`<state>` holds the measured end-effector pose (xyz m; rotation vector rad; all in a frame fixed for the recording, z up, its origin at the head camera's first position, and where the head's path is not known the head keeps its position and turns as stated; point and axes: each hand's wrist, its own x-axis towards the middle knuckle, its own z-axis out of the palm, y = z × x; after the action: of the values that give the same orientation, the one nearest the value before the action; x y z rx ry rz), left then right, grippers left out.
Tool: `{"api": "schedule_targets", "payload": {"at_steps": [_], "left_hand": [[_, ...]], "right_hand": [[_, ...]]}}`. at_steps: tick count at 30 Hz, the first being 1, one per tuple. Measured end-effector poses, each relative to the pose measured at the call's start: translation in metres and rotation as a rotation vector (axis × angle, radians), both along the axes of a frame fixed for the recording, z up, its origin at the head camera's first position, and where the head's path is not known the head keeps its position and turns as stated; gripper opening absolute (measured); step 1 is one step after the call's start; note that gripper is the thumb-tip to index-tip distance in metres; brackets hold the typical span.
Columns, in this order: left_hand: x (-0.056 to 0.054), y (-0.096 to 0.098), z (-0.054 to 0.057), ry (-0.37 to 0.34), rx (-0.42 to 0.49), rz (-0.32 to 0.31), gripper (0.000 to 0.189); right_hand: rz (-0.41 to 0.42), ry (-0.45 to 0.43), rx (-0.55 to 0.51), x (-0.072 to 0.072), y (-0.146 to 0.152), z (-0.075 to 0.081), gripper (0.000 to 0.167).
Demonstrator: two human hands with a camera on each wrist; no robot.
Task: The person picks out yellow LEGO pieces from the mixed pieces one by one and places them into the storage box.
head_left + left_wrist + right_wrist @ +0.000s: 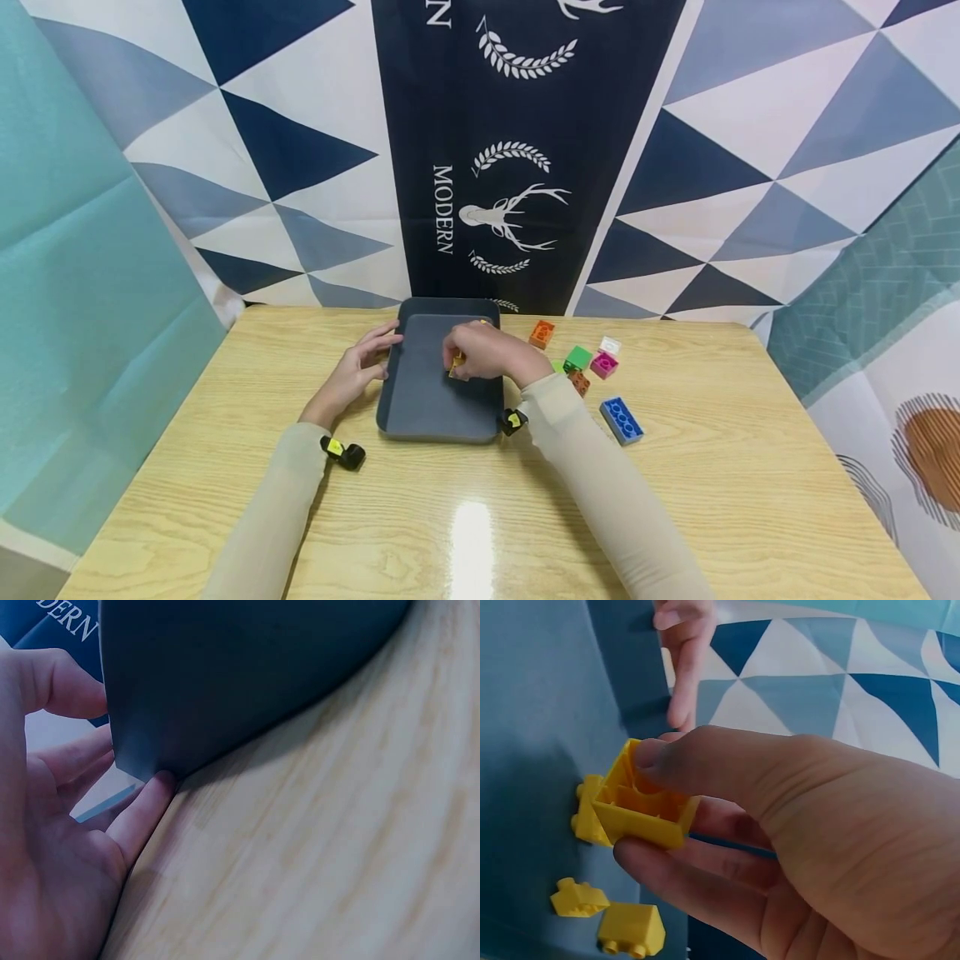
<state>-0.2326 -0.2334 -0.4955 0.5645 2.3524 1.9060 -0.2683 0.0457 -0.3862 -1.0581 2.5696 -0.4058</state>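
Note:
A dark grey tray (427, 408) lies on the table. My right hand (483, 350) is over its inside and grips a yellow toy brick (641, 814) between thumb and fingers, its hollow underside showing in the right wrist view. Another yellow studded piece (590, 814) shows right behind it. Farther down in that view, a small yellow brick (579, 898) and a larger yellow brick (632, 930) lie in the tray. My left hand (352, 375) is at the tray's left side, with its fingertips touching the outer wall and rim.
Right of the tray lie loose bricks: orange (542, 333), green (577, 358), white (610, 345), magenta (604, 364), brown (579, 382) and blue (621, 419). A lime brick (557, 366) is partly hidden by my right forearm. Behind the wooden table (375, 517) hangs a patterned cloth (487, 125).

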Motion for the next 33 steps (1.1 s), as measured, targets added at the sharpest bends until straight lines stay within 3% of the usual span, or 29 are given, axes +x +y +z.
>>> {"api": "schedule_targets", "payload": {"at_steps": [8, 12, 15, 19, 22, 24, 26, 28, 31, 33], "left_hand": [[-0.001, 0.0, -0.001, 0.025, 0.002, 0.006, 0.061], [-0.001, 0.001, -0.002, 0.021, 0.011, 0.007, 0.061], [-0.001, 0.002, -0.002, 0.025, 0.004, 0.007, 0.061], [-0.001, 0.001, -0.003, 0.027, 0.002, 0.003, 0.06], [-0.001, 0.001, -0.003, 0.019, 0.006, 0.001, 0.059], [-0.001, 0.001, -0.002, 0.014, 0.01, 0.0, 0.06], [-0.001, 0.001, -0.001, 0.009, 0.013, 0.0, 0.061], [-0.001, 0.0, -0.001, 0.006, 0.017, 0.0, 0.062], [0.0, 0.0, -0.001, 0.01, 0.01, 0.003, 0.062], [0.0, 0.0, -0.001, 0.013, 0.003, 0.007, 0.062]], "right_hand": [[0.015, -0.084, 0.045, -0.006, -0.002, -0.011, 0.014], [0.051, -0.093, 0.038, -0.023, 0.002, -0.034, 0.013], [0.047, -0.093, 0.046, -0.022, 0.002, -0.035, 0.011], [0.009, -0.097, 0.085, -0.005, -0.003, -0.017, 0.008], [0.009, -0.08, 0.102, -0.003, -0.003, -0.018, 0.006], [0.031, -0.051, 0.084, -0.017, 0.0, -0.041, 0.004], [0.024, -0.056, 0.1, -0.02, -0.002, -0.045, 0.004], [0.038, -0.045, 0.078, -0.037, 0.0, -0.068, 0.005], [0.023, -0.051, 0.086, -0.037, -0.002, -0.07, 0.009], [0.036, -0.032, 0.061, -0.051, 0.001, -0.09, 0.013]]}}
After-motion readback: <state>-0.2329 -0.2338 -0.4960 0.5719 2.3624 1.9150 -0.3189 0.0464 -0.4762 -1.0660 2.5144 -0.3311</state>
